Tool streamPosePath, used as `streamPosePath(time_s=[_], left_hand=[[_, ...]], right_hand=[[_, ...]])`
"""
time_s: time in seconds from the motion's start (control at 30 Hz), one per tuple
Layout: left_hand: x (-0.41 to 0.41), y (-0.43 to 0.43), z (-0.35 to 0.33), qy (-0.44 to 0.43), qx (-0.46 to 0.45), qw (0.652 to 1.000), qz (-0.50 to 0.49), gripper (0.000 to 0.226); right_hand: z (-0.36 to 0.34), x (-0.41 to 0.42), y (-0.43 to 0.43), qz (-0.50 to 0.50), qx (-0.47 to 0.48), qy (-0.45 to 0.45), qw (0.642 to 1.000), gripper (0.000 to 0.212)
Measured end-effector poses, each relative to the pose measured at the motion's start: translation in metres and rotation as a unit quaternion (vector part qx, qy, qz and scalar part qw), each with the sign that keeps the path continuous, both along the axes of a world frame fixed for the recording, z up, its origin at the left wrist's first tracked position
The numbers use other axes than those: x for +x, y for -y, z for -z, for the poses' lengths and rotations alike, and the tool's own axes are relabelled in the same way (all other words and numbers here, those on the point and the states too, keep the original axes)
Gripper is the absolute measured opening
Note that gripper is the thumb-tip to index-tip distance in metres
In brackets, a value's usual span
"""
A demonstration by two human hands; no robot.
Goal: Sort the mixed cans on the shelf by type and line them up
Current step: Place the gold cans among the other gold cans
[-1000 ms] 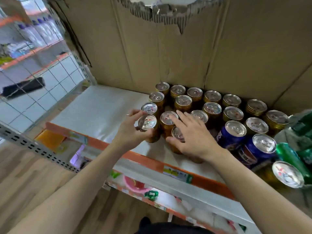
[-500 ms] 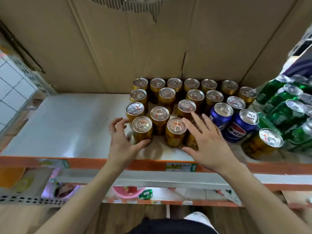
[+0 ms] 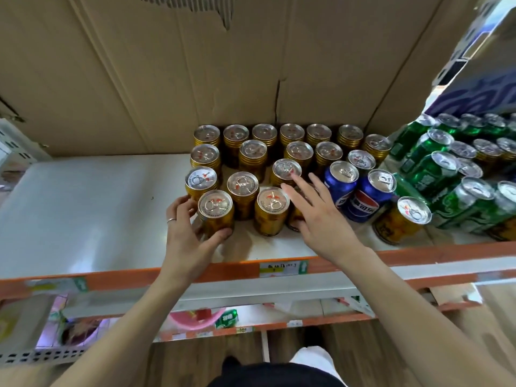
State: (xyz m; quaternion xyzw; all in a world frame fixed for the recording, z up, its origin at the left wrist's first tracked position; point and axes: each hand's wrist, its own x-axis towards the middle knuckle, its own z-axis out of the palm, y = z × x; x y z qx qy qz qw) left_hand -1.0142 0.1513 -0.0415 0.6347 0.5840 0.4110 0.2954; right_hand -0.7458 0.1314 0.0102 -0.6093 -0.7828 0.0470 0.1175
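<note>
Gold cans stand upright in rows mid-shelf. The left hand curls round the front-left can, while the right hand is spread, fingers straight, above the front row's right end. One stray gold can stands upright farther right, past two blue Pepsi cans and beside the green cans, so the right hand is nearer it.

Upright gold, blue, green cans

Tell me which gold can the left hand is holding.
The front-left gold can, nearest the shelf edge: the left hand curls round it, thumb in front.
</note>
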Motion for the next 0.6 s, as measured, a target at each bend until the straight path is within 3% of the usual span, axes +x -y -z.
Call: streamPosePath(time_s=[0.13, 0.27, 0.47, 0.6], left_hand=[[0.013, 0.009, -0.013, -0.04, 0.102, 0.992, -0.061, 0.087], [0.034, 0.009, -0.04, -0.081, 0.189, 0.978, -0.021, 0.072], [0.087, -0.005, -0.068, -0.142, 0.193, 0.97, 0.049, 0.069], [0.135, -0.014, -0.088, -0.185, 0.148, 0.965, 0.11, 0.078]], right_hand=[[-0.005, 0.005, 0.005, -0.014, 0.001, 0.019, 1.0, 0.082], [-0.013, 0.021, 0.018, -0.01, 0.02, 0.014, 1.0, 0.079], [-0.034, 0.063, 0.03, 0.039, 0.098, -0.021, 0.994, 0.075], [-0.041, 0.097, 0.032, 0.127, 0.111, -0.045, 0.985, 0.075]])
